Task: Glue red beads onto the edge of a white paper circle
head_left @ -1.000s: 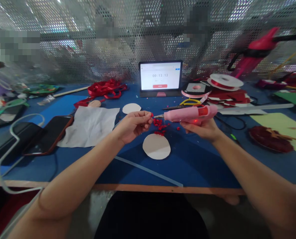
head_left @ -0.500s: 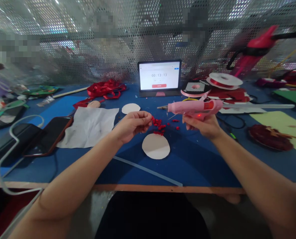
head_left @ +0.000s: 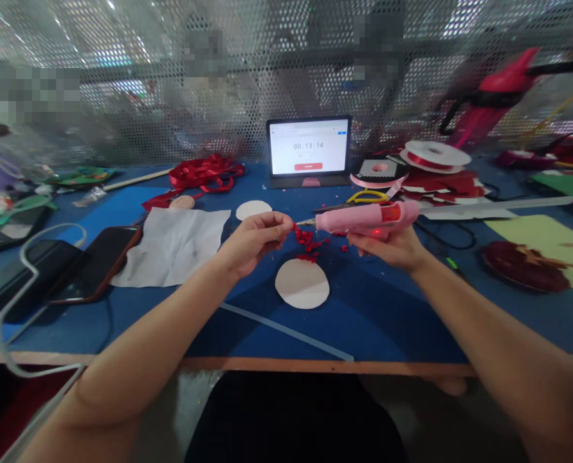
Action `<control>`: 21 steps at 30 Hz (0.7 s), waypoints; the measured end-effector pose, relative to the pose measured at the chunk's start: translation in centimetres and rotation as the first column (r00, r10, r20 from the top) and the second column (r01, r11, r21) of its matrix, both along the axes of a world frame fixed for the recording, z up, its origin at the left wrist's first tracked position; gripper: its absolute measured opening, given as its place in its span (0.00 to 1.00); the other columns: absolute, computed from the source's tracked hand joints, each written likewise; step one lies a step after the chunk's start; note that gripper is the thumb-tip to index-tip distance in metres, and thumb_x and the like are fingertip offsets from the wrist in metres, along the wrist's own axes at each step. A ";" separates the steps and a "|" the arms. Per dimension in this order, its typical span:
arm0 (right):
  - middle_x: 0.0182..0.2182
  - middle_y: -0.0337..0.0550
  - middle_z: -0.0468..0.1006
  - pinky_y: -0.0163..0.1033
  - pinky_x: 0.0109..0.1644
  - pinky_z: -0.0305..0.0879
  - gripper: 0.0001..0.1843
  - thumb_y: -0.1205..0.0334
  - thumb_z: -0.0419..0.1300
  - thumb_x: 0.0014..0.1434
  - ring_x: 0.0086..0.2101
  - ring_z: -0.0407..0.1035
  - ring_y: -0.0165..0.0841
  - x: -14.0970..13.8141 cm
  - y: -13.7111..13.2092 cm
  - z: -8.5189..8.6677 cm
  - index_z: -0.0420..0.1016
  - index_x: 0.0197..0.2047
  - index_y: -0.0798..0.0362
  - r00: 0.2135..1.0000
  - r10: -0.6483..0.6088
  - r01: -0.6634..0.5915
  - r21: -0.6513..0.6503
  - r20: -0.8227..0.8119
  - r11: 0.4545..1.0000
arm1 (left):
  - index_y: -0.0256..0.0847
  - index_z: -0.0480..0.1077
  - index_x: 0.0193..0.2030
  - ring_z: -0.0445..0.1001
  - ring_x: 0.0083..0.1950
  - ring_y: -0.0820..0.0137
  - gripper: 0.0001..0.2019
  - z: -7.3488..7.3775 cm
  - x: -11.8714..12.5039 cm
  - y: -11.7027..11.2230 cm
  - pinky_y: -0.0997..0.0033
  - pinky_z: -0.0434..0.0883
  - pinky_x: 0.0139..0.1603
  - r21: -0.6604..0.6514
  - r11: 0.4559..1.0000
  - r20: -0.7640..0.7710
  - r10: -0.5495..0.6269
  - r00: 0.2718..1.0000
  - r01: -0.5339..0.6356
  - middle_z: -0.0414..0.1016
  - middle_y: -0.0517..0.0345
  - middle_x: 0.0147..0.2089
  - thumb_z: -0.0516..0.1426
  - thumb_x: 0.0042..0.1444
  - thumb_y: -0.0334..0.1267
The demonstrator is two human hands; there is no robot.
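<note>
Left hand (head_left: 260,240) pinches a red piece (head_left: 294,227); right hand (head_left: 395,247) grips the adjacent glue gun (head_left: 348,218).

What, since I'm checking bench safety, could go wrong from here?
The pink glue gun has its metal nozzle right by the left grip; if it is hot, a slip could cause a burn. Loose red pieces lie close by on the table, so a drip might stick some together.
</note>
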State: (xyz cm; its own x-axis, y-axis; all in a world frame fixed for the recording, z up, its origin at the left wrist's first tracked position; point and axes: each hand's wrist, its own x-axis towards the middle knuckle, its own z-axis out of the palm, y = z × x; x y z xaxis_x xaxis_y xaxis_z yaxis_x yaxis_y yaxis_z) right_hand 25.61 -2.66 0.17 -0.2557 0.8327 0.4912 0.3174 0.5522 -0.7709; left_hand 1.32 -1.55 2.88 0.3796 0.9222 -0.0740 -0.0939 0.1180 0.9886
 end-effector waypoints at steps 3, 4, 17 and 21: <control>0.17 0.37 0.70 0.37 0.21 0.67 0.10 0.54 0.65 0.48 0.20 0.67 0.31 0.0 0.0 0.2 0.70 0.26 0.49 0.999 -0.005 0.004 0.020 0.054 1.000 | 0.36 0.68 0.24 0.60 0.25 0.79 0.10 0.3 0.0 -0.1 0.79 0.59 0.26 -0.014 1.000 0.017 0.010 1.000 -0.010 0.63 0.63 0.24 0.65 0.42 0.38; 0.17 0.37 0.70 0.38 0.21 0.67 0.10 0.53 0.65 0.48 0.20 0.67 0.32 0.0 0.0 0.3 0.70 0.27 0.48 0.998 -0.010 0.008 0.025 0.064 1.000 | 0.36 0.67 0.23 0.59 0.25 0.79 0.11 0.3 0.0 -0.1 0.79 0.59 0.25 -0.020 1.000 0.023 0.011 1.000 -0.011 0.63 0.63 0.24 0.65 0.41 0.38; 0.16 0.36 0.69 0.38 0.21 0.68 0.12 0.51 0.65 0.48 0.18 0.65 0.30 0.0 -0.1 0.2 0.69 0.24 0.48 0.999 -0.011 0.011 -0.003 0.041 1.000 | 0.36 0.69 0.24 0.59 0.25 0.79 0.10 0.2 0.1 -0.2 0.78 0.58 0.26 -0.022 1.000 -0.004 0.000 1.000 0.000 0.63 0.62 0.23 0.65 0.40 0.38; 0.16 0.35 0.69 0.38 0.24 0.69 0.10 0.54 0.66 0.48 0.20 0.67 0.31 0.0 0.1 0.3 0.70 0.27 0.48 0.999 -0.005 0.003 0.038 0.040 0.999 | 0.36 0.68 0.23 0.59 0.25 0.79 0.11 0.3 -0.1 0.1 0.79 0.58 0.25 -0.018 1.000 0.034 -0.003 0.999 0.004 0.62 0.63 0.23 0.65 0.40 0.38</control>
State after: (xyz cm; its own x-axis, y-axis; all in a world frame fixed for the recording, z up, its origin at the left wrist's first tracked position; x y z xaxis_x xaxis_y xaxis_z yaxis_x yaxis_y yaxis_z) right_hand 25.65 -2.59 0.43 -0.2724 0.8146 0.5121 0.3498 0.5796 -0.7360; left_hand 1.24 -1.49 3.20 0.3853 0.9195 -0.0774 -0.1269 0.1358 0.9826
